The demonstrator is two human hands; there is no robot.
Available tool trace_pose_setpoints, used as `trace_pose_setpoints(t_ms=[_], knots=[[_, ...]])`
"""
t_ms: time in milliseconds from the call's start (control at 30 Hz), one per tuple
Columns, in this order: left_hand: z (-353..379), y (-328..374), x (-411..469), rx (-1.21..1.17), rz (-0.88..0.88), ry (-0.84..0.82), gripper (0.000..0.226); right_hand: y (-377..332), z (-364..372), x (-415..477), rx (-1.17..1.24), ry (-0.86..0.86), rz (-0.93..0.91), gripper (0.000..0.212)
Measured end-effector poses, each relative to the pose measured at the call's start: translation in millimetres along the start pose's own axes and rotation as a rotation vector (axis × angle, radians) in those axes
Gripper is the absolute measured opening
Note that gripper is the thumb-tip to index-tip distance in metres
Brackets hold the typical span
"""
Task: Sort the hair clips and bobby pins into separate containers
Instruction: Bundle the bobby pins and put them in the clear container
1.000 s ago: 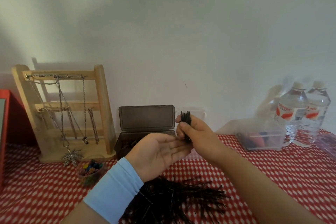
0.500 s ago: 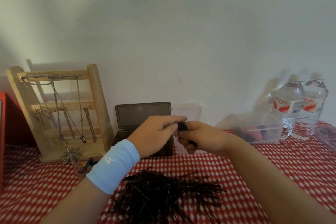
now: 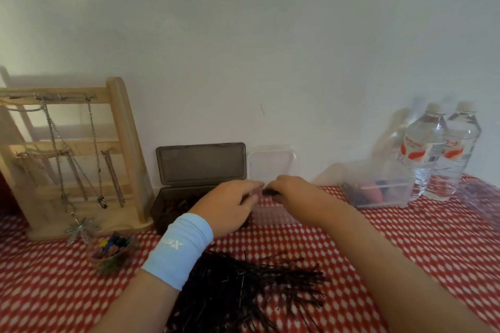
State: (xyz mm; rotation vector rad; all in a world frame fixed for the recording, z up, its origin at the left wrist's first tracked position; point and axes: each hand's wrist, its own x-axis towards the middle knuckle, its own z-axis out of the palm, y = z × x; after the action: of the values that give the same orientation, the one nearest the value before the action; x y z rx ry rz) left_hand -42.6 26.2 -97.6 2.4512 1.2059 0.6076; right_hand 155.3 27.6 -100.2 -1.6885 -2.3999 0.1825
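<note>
Red dotted tablecloth | right hand pinches bunch of bobby pins over clear box | left hand fingers bent at bunch (grip unclear) | bobby pin pile nearby

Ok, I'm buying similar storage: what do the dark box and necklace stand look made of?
Dark box: likely smoky plastic, semi-matte; moulded rim on its raised lid. Necklace stand: pale wood, matte, seemingly unvarnished; tan, rounded posts.

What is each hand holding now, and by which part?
The right hand grips a bundle of black bobby pins, one end sticking out; the left hand touches that end, grip unclear.
</note>
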Motion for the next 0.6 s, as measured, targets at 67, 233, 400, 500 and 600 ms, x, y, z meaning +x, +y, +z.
trace_pose_setpoints(t_ms=[67, 233, 400, 500, 600], knots=[[4, -4, 1, 0.069, 0.022, -0.036, 0.044, 0, 0, -2, 0.086, 0.011, -0.033, 0.034], [6, -8, 3, 0.18, 0.023, -0.075, 0.047, 1, -13, -8, 0.178, -0.015, 0.051, 0.048], [4, -6, 2, 0.198, 0.055, -0.161, 0.044, -2, -24, -13, 0.204, -0.042, 0.046, 0.033], [-12, 4, 0, 0.221, 0.026, -0.128, 0.036, -13, -39, -20, 0.16, 0.016, -0.003, 0.025], [-31, 17, -8, 0.188, -0.038, -0.131, 0.02, -36, -53, -29, 0.152, -0.077, -0.09, 0.018]])
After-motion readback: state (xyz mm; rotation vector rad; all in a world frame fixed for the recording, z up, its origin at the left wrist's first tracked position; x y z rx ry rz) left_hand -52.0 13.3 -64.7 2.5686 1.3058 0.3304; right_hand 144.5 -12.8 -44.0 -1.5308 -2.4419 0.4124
